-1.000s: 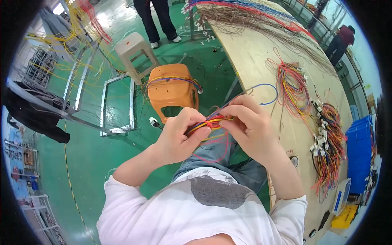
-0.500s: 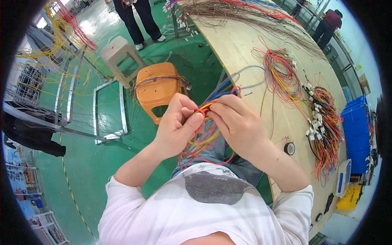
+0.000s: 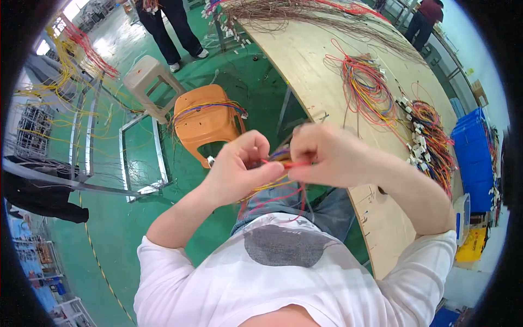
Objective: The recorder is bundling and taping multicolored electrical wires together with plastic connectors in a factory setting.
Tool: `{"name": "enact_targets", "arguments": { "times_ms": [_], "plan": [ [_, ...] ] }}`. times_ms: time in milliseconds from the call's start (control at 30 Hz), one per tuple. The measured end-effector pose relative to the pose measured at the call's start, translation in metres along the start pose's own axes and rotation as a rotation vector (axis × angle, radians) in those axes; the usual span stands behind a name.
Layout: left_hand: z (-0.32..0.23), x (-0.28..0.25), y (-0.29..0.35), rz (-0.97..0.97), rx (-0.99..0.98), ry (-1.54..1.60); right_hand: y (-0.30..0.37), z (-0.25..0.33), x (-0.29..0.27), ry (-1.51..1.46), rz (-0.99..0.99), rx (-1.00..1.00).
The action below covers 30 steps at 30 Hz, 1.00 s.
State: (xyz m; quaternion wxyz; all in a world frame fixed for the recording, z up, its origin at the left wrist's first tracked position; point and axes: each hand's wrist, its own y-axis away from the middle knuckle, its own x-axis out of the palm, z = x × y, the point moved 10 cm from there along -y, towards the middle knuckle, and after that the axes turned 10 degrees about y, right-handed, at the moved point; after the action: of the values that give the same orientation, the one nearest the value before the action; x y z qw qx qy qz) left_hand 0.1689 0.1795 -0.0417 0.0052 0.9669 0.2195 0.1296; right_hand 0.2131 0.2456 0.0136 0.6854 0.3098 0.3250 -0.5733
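Observation:
My left hand (image 3: pixel 235 170) is closed on a bundle of thin coloured wires (image 3: pixel 263 187) in front of my lap, thumb pressed along it. My right hand (image 3: pixel 326 155), smeared by motion, pinches red wire close to the left fingertips, its fingers curled. A short red stretch shows between the two hands. Yellow, red and grey wire lengths hang below them over my jeans. The far part of the bundle, bluish and blurred, is partly hidden behind my fingers.
At right stands a wooden table (image 3: pixel 305 71) with a coiled wire bundle (image 3: pixel 366 90) and a heap of wires with white connectors (image 3: pixel 427 141). An orange stool (image 3: pixel 201 128) bearing wires, a beige stool (image 3: pixel 150 82) and metal frames (image 3: pixel 124 158) stand left. Another person (image 3: pixel 171 32) stands beyond.
My right hand has drawn away to the right and its elbow has swung outward, pulling red wire taut between the hands. The left hand keeps its hold. The whole view has shifted slightly.

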Motion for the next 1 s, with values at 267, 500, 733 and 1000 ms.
{"name": "enact_targets", "arguments": {
  "times_ms": [267, 500, 733, 1000],
  "plan": [
    [0.006, 0.024, -0.017, 0.057, -0.130, 0.333, -0.003, -0.032, 0.013, -1.002, -0.088, 0.368],
    [0.007, 0.010, -0.007, 0.088, -0.147, 0.405, 0.012, -0.021, 0.009, -0.644, 0.039, 0.367],
    [0.012, 0.010, 0.003, 0.151, -0.275, 0.445, 0.036, -0.018, 0.026, -0.594, 0.391, 0.586],
    [0.045, 0.060, 0.018, 0.501, -0.528, 0.425, 0.017, 0.038, 0.004, -1.084, 0.096, 0.175]
  ]
}}
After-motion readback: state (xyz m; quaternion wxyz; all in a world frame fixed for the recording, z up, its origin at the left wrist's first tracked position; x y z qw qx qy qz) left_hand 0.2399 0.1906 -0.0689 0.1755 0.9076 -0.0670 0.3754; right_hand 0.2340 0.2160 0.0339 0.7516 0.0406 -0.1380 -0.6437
